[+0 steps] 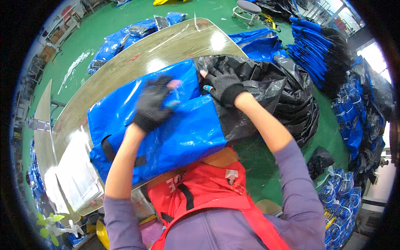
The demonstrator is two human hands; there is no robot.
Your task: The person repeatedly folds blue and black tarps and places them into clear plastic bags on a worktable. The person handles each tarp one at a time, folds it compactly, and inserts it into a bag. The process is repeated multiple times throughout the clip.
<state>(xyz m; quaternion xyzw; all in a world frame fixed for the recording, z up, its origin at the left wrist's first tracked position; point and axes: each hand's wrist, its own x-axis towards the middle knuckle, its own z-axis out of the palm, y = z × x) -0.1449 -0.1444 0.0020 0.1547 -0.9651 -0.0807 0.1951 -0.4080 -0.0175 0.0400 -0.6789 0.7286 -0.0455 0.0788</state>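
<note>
A folded blue plastic bag [183,129] with black straps lies on the table, its far and near flaps meeting in a seam. My left hand [155,102], in a dark knit glove with bare fingertips, is over the blue part and smeared by motion; whether its fingers press on it I cannot tell. My right hand [225,85], gloved alike and with blue tape on a fingertip, rests open on the black plastic sheet [266,87], right beside the blue edge. That crumpled black sheet joins the blue part and hangs over the table's right side.
The wood-grain table [171,46] has a rounded far end. White sheets [79,171] lie at its left. Blue packed bundles [121,41] are on the green floor beyond, a round stool [248,9] at the back. Blue and black stacks [314,54] line the right.
</note>
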